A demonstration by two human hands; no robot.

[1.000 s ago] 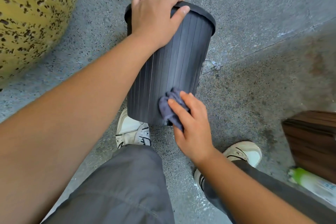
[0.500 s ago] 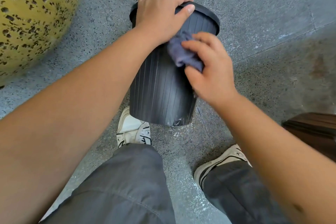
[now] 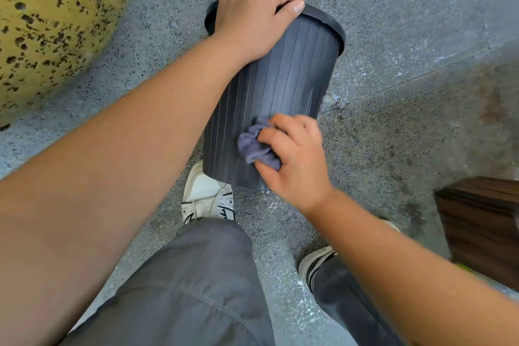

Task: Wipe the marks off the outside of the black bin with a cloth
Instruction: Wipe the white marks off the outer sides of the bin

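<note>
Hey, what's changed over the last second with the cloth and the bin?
The right hand rubbed the cloth up to the bin's rim, then back down near its base. The left hand kept gripping the rim; the bin stayed tilted.

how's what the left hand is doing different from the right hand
The left hand grips the black bin at its rim, bare; the right hand holds a bunched cloth against the bin's wall. The left hand is up at the top, the right hand low near the base. Both touch the same tilted bin.
</note>
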